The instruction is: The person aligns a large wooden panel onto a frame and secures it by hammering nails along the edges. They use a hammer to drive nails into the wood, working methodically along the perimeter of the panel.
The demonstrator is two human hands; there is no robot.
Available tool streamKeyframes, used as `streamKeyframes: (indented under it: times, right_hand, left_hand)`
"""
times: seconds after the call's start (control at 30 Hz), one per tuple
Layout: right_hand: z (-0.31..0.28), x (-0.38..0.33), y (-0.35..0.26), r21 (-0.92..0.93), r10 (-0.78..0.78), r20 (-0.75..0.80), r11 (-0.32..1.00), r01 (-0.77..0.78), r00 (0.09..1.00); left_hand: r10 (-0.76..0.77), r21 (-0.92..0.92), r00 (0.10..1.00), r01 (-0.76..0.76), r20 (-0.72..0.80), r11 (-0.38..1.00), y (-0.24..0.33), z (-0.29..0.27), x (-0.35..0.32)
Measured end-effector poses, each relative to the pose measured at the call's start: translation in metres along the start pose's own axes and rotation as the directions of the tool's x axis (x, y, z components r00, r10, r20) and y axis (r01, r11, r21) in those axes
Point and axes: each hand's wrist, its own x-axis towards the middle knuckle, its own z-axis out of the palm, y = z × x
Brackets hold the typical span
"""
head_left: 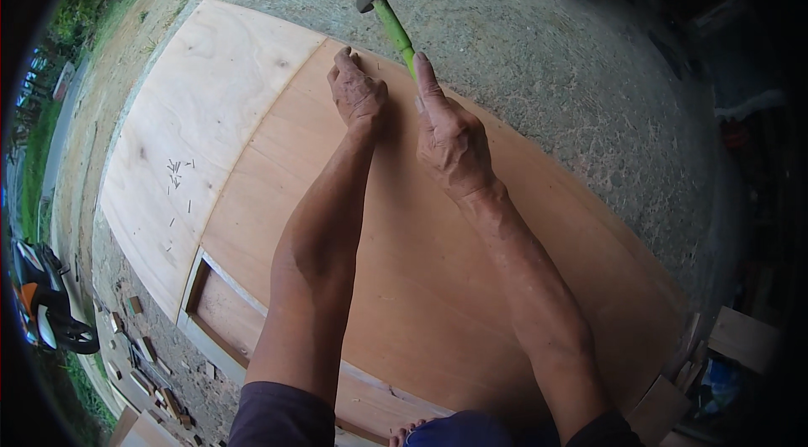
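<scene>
One hammer [385,9] with a black head and a green handle was raised above the far edge of the upper plywood sheet [421,262], its head up over the concrete ground [539,51]. The right hand [450,140] was closed around the lower handle, thumb laid along it, seemingly to steady a swing. Just beside it, the left hand [357,93] rested fingers-down on the sheet near that edge, fingertips drawn together as if pinching a small nail upright; the nail itself was too small to make out. Two plywood sheets lay overlapped, the paler one [194,119] partly under the reddish one, probably so that the edge could be fastened. A loose scatter of small nails [177,178], too many to count, lay within reach on the pale sheet. One wooden frame [215,312] showed at the near edge.
</scene>
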Motion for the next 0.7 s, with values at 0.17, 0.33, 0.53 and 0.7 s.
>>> streamKeyframes:
  times: [0.17, 0.33, 0.53, 0.7]
  right_hand:
    - [0.008, 0.006, 0.008, -0.014, 0.168, 0.215, 0.985, -0.169, 0.962]
    - [0.023, -0.004, -0.01, 0.275, -0.04, -0.459, 0.943, 0.185, 0.888]
    - [0.013, -0.002, -0.004, 0.128, 0.126, 0.032, 0.983, -0.129, 0.992]
    - [0.015, -0.004, 0.004, -0.038, 0.095, 0.019, 0.995, -0.095, 0.995]
  left_hand:
    - [0.009, 0.018, 0.996, -0.011, 0.084, 1.0, 0.002, -0.003, -0.002]
    - [0.007, 0.021, 0.998, -0.008, 0.057, 1.0, 0.007, 0.0, 0.0]
    - [-0.005, 0.068, 0.999, 0.002, 0.051, 0.998, -0.003, -0.002, 0.007]
    - [-0.002, -0.019, 1.0, 0.002, 0.017, 1.0, 0.0, 0.001, 0.003]
